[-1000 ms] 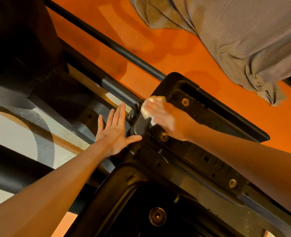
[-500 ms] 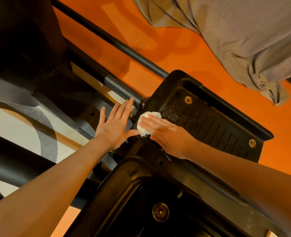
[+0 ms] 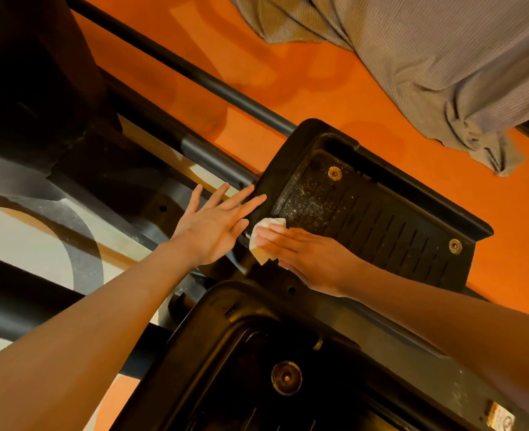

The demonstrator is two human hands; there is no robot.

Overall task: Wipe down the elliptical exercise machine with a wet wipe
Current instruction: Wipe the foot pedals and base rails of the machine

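The black elliptical machine fills the view. Its far foot pedal (image 3: pixel 381 219) is a ribbed black tray with brass bolts and pale specks of dust. My right hand (image 3: pixel 306 256) lies flat with straight fingers and presses a crumpled white wet wipe (image 3: pixel 264 241) onto the pedal's near left corner. My left hand (image 3: pixel 213 225) is spread open beside it, fingertips against the pedal's left rim and the grey rail (image 3: pixel 213 160). Most of the wipe is hidden under my right fingers.
A second black pedal (image 3: pixel 257 368) with a brass bolt sits close below my arms. A thin black bar (image 3: pixel 176 62) runs diagonally over the orange floor (image 3: pixel 334 88). A grey-beige cloth (image 3: pixel 443 57) hangs at the top right. The machine's dark housing (image 3: pixel 33 73) stands at the left.
My right hand slid the wipe from the pedal's upper left corner down to its near left edge. My left hand shifted slightly right, closer to the pedal rim.
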